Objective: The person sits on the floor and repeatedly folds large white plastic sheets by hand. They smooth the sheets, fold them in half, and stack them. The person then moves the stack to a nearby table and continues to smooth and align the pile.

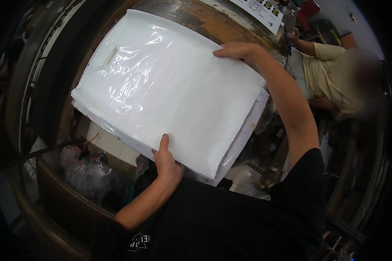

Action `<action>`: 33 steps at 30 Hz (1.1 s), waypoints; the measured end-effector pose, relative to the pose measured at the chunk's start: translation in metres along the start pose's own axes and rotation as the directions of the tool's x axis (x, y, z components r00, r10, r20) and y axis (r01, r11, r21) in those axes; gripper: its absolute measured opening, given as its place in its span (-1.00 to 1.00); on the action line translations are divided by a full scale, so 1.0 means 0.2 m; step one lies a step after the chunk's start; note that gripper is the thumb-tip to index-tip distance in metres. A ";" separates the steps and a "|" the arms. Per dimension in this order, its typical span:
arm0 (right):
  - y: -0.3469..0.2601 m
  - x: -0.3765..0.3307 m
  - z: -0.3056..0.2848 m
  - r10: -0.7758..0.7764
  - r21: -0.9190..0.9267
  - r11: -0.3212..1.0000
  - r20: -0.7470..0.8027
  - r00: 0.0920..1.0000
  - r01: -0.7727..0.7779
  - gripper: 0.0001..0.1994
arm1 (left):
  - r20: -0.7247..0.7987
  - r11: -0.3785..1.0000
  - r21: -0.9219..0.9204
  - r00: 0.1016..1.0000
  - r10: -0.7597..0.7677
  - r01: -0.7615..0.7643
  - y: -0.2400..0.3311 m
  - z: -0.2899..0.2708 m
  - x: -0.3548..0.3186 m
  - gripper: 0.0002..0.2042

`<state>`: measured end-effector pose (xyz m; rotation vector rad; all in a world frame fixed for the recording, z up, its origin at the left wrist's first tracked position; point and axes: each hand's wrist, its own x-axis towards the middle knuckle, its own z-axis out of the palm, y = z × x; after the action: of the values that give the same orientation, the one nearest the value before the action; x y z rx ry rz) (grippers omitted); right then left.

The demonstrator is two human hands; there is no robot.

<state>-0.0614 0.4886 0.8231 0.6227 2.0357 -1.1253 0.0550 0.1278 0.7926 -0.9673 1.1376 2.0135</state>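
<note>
A wide stack of white, glossy plastic bags (183,95) lies at a slant in front of me, with a slot-shaped handle cut-out (111,55) near its far left end. Under it, printed white sheets (247,124) stick out along the right and near edges. My left hand (166,164) grips the near edge, thumb on top and the other fingers tucked below. At the far right edge, my right hand (239,51) is closed over the stack, its thumb resting on the top surface. Its remaining fingers are mostly hidden.
A worn brown table (174,13) runs behind the stack, with a printed white sheet (261,15) at its far end. On the right sits another person in a light yellow shirt (326,74). Crumpled clear plastic bags (89,174) lie low on the left.
</note>
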 end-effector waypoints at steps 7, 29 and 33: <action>-0.03 -0.01 0.03 0.027 -0.039 0.999 -0.099 0.995 -0.031 -0.43 | 0.060 0.999 0.037 0.998 0.022 -0.024 -0.01 -0.08 0.02 -0.36; -0.10 0.03 0.04 -0.027 0.125 0.991 -0.095 0.995 0.039 -0.53 | -0.025 0.969 0.076 0.971 0.238 -0.236 -0.02 0.00 0.04 -0.14; -0.11 0.02 0.03 -0.041 0.146 0.988 -0.075 0.996 0.052 -0.52 | -0.072 0.965 0.116 0.967 0.245 -0.236 -0.05 0.00 0.07 -0.11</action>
<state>-0.0765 0.4722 0.8279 0.7018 2.0500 -1.3069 0.0556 0.1346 0.7763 -0.9047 1.4555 2.0908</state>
